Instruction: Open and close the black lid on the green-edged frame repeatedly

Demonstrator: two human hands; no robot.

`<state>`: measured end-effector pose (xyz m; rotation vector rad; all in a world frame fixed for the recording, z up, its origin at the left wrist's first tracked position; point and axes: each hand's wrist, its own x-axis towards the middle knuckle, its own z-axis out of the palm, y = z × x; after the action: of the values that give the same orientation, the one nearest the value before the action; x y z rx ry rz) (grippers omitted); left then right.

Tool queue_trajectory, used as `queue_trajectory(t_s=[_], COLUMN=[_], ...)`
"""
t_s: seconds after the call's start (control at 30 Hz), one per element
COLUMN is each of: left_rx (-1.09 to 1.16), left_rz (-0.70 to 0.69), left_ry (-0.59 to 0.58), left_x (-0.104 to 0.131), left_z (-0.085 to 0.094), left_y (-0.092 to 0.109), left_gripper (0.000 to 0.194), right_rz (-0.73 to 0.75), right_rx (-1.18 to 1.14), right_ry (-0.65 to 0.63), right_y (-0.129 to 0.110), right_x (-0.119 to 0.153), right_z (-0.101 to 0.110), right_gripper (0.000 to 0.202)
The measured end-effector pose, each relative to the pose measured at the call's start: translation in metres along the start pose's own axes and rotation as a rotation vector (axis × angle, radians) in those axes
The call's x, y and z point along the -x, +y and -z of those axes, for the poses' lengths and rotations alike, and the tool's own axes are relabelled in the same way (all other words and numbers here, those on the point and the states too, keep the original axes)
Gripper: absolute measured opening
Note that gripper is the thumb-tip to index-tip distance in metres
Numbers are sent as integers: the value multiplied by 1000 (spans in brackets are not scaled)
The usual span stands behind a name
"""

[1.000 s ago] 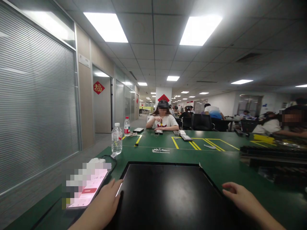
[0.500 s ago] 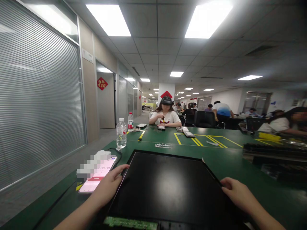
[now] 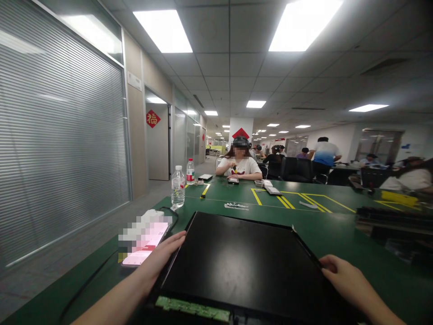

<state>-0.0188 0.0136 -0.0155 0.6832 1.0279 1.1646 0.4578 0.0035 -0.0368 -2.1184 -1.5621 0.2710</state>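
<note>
A black flat display panel [image 3: 246,253] lies in front of me, set in a dark frame, its glossy face up with a ceiling light reflected in it. Along its near edge runs a green circuit board strip [image 3: 192,309]. My left hand [image 3: 165,253] grips the left edge, fingers fairly straight along the frame; its thumb is hard to make out. On the opposite side, my right hand [image 3: 341,273] holds the right edge between thumb and curled fingers, the fingertips partly hidden. A phone [image 3: 149,243] with a lit pink screen rests beyond my left forearm.
Two bottles [image 3: 178,187] stand behind the phone on the green table [image 3: 209,203]. A black cable [image 3: 88,282] crosses the left side. Dark flat parts [image 3: 389,225] lie at right. A co-worker [image 3: 240,164] sits opposite, working on a small device [image 3: 233,180].
The whole view has shifted, so the surroundings sit slightly farther right. My left fingers lie straighter along the panel's edge. Both hands remain at its sides.
</note>
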Motion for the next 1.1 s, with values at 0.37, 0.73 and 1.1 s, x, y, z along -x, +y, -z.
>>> queue_trajectory(t_s=[0.37, 0.73, 1.1], left_rx=[-120, -164, -128], left_rz=[-26, -94, -88], left_ry=[-108, -138, -221], left_x=[3, 13, 12], left_z=[0, -13, -13], left_y=[-1, 1, -1], left_gripper=[87, 77, 71], right_rz=[-9, -7, -14], right_rx=[23, 24, -9], right_ry=[6, -6, 31], right_y=[1, 1, 1], right_x=[1, 0, 3], right_z=[0, 2, 3], right_gripper=[24, 27, 24])
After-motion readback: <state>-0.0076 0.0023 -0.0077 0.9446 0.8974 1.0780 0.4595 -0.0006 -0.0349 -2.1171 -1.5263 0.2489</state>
